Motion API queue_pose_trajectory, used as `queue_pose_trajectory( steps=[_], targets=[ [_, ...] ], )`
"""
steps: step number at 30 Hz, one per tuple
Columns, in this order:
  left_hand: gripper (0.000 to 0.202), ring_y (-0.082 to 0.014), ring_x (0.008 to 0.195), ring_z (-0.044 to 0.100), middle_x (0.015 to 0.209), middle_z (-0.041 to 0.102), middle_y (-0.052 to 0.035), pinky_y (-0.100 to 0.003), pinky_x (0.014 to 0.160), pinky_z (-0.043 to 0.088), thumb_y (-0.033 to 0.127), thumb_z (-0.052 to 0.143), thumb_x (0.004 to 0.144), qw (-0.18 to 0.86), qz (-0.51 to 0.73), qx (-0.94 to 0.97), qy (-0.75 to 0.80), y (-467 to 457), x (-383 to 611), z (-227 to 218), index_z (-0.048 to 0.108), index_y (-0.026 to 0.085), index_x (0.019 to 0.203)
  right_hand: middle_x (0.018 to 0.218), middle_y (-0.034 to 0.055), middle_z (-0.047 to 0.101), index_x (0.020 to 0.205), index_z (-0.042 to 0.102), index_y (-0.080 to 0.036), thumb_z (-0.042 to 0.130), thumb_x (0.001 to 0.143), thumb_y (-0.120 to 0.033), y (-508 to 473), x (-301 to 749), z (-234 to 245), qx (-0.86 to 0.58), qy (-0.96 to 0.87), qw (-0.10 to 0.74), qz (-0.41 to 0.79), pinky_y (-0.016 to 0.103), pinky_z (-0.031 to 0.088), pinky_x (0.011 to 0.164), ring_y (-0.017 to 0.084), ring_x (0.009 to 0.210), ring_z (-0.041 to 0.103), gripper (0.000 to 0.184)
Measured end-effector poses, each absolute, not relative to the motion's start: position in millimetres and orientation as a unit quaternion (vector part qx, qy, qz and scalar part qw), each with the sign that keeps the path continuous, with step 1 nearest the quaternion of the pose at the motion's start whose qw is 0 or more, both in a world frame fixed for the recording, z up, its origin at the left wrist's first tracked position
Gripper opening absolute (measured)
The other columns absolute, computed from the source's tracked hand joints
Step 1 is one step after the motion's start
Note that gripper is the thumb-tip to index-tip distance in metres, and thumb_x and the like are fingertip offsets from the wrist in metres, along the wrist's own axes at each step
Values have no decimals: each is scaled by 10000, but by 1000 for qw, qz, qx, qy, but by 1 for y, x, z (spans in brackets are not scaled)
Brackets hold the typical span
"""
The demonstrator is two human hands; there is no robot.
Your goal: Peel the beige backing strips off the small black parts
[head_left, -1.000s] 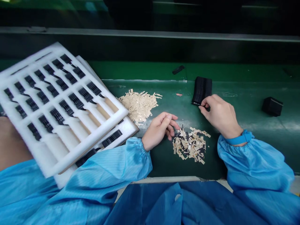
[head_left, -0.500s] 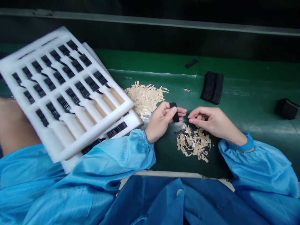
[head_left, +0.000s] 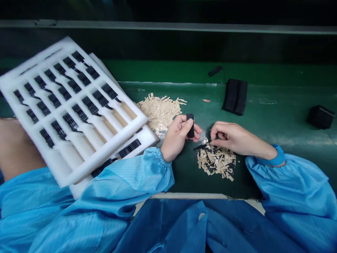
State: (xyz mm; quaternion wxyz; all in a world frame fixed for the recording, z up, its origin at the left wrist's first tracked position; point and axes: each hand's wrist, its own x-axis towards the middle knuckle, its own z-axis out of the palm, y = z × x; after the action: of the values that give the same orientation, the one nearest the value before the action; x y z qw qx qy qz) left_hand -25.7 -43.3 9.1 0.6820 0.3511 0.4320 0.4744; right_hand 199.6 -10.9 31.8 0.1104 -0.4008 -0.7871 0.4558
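My left hand pinches a flat black rectangular piece upright between thumb and fingers. Close to its right, my right hand has thumb and index finger pressed together. Its fingertips are at the upper edge of a small pile of cream and black strips; a small shiny bit shows beside them, and whether they grip it I cannot tell. Beyond my left hand lies a larger heap of cream strips.
White foam trays holding black parts are stacked at the left. Farther back on the green bench stand a block of stacked black pieces, a loose black piece and, at the far right, another black stack.
My right hand has lowered its fingertips toward the small pile, away from the black piece. My left hand still holds that piece, now slightly farther left. The whole view has shifted a little.
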Motion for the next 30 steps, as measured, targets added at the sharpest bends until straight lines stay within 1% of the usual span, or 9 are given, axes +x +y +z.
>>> queue_pose_trajectory(
  steps=[4,6,8,11,14,18,23,27,30],
  targets=[
    [291,-63,494,491,658,566,59,-181,431,375,450,603,944,664,445,387,460,-45,-25,13,522,176,994,678,-34,541,845,602,-200,786,827,-431,-6,204,32,-458,-635,172,598,236,339,507,91,566,449,296],
    [318,-55,470,423,621,494,80,-187,418,325,458,641,913,655,409,422,476,-46,-26,16,566,170,1026,681,-33,540,835,596,-193,811,803,-432,-7,201,31,-462,-598,192,626,229,325,502,82,566,439,324],
    [331,-51,471,396,607,470,86,-196,441,320,446,691,873,641,379,463,480,-48,-26,17,598,171,1030,656,-45,516,836,594,-191,824,794,-425,-10,197,29,-457,-588,200,637,223,305,495,73,553,415,330],
    [282,-48,486,379,586,450,85,-202,476,319,429,702,860,605,372,501,495,-48,-26,15,578,177,881,623,-61,484,837,586,-195,817,804,-416,-14,191,26,-456,-590,207,634,221,300,493,68,539,396,321],
    [307,-52,495,371,574,421,82,-205,480,300,422,669,876,574,376,508,520,-48,-26,11,506,185,769,637,-57,510,868,580,-199,814,808,-405,-16,188,27,-451,-593,205,635,223,344,512,76,554,439,318],
    [279,-61,522,401,601,446,70,-204,495,321,391,663,872,565,382,518,516,-47,-26,10,506,185,770,669,-53,534,1032,601,-208,787,834,-401,-19,186,31,-434,-595,196,648,224,370,517,89,570,464,334],
    [225,-82,613,487,675,530,43,-211,581,410,343,658,869,531,389,533,532,-46,-25,8,539,177,776,727,0,592,889,655,-182,702,899,-409,-27,176,29,-440,-620,240,604,243,410,560,103,623,500,233],
    [163,-98,666,543,726,601,33,-222,639,442,326,682,864,454,398,570,557,-48,-26,5,642,179,922,729,20,641,897,709,-172,686,900,-351,-33,168,23,-464,-641,280,544,258,422,562,110,609,515,180],
    [158,-100,655,545,719,625,21,-227,625,429,325,633,904,424,383,614,544,-50,-27,3,654,172,869,696,14,642,864,720,-166,665,902,-284,-35,165,23,-474,-685,301,464,256,407,542,104,577,502,136]
  ],
)
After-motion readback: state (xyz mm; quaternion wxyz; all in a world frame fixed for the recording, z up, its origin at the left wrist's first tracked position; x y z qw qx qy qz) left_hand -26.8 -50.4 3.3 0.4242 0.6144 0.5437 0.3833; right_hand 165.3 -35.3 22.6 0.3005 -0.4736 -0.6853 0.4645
